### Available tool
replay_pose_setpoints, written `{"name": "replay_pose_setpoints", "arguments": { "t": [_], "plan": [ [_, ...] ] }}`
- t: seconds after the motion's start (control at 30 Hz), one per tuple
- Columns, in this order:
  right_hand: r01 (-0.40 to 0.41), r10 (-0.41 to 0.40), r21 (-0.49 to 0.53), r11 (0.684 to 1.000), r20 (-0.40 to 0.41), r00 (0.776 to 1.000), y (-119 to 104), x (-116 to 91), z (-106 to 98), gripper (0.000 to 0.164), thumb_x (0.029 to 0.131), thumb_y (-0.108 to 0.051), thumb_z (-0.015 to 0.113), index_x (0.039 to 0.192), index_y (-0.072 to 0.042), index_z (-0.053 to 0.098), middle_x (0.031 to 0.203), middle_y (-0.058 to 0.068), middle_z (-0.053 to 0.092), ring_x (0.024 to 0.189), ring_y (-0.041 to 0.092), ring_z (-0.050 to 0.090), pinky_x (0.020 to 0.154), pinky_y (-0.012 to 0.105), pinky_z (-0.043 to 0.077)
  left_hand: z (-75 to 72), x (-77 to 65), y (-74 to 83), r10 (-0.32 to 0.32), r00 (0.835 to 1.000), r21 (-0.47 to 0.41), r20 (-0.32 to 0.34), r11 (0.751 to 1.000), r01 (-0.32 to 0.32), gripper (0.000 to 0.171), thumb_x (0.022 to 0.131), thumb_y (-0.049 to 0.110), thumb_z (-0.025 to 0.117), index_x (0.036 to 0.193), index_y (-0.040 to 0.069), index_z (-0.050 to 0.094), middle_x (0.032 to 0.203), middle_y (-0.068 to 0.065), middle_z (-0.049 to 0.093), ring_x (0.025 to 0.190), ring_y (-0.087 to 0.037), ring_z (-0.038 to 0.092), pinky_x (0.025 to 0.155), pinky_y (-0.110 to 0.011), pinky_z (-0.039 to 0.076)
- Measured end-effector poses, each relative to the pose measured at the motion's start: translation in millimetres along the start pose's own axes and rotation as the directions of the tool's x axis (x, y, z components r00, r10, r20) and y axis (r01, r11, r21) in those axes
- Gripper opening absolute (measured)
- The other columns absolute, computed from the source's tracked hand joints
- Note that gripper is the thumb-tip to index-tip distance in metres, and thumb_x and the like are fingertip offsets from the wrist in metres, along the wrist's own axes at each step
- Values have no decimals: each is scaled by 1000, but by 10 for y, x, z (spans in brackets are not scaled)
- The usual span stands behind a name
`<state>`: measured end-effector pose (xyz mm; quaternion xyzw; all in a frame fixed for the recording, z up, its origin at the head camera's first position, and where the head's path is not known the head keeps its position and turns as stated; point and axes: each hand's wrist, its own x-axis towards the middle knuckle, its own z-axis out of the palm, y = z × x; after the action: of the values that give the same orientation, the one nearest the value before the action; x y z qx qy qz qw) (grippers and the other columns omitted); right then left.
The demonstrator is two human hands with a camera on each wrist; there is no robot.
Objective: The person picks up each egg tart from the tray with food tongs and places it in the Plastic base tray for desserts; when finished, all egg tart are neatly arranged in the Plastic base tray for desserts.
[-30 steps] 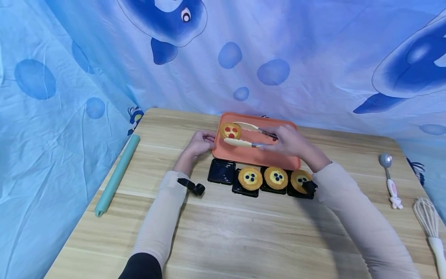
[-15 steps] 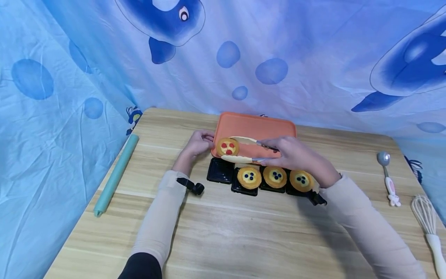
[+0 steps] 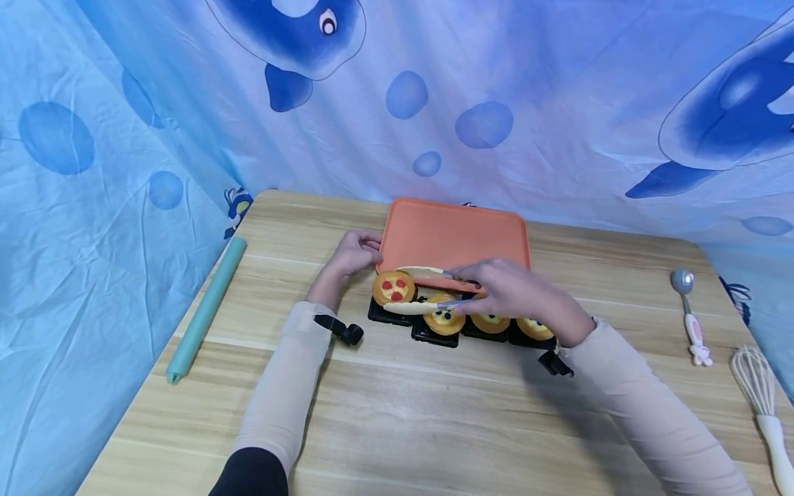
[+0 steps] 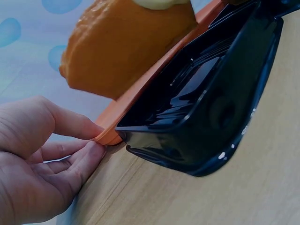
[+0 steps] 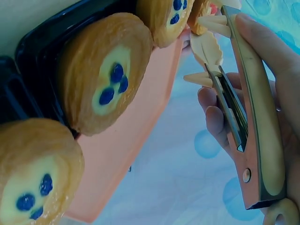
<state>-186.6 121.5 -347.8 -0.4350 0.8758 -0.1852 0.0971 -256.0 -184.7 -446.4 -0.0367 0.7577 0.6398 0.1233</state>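
My left hand pinches the near left corner of an orange tray between thumb and fingers. The right hand grips a pair of tongs with cream tips. Between the tips is an egg tart with red berries. That tart hangs over the leftmost black plastic box, whose inside shows bare in the left wrist view. Blueberry tarts sit in the black boxes to its right, partly hidden in the head view by the right hand and tongs.
A teal rolling pin lies at the table's left edge. On the right lie a spoon with a rabbit handle and a white whisk. A blue printed curtain hangs behind the wooden table.
The right hand has carried the red-berry tart in the tongs from the tray toward the near side, over the leftmost box. My left hand has stayed at the tray's corner.
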Motion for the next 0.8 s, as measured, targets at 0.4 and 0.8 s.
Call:
{"name": "replay_pose_setpoints", "arguments": {
  "t": [0.4, 0.8],
  "plan": [
    [-32, 32, -13, 999, 45, 998, -42, 8, 34, 59, 86, -37, 78, 131, -2, 63, 130, 11, 63, 113, 24, 63, 88, 42, 54, -7, -25, 37, -22, 1000, -19, 14, 1000, 22, 46, 78, -16, 62, 123, -8, 58, 112, -20, 58, 95, -26, 58, 79, -31, 55],
    [-50, 51, -17, 999, 58, 997, -83, 21, 40, 81, 80, -49, 79, 140, -2, 54, 137, 13, 58, 122, 28, 58, 97, 45, 50, -3, -6, 21, -38, 999, -31, 1, 999, 38, 48, 75, -16, 62, 122, -8, 57, 111, -19, 59, 93, -26, 59, 77, -31, 57]
  ]
}}
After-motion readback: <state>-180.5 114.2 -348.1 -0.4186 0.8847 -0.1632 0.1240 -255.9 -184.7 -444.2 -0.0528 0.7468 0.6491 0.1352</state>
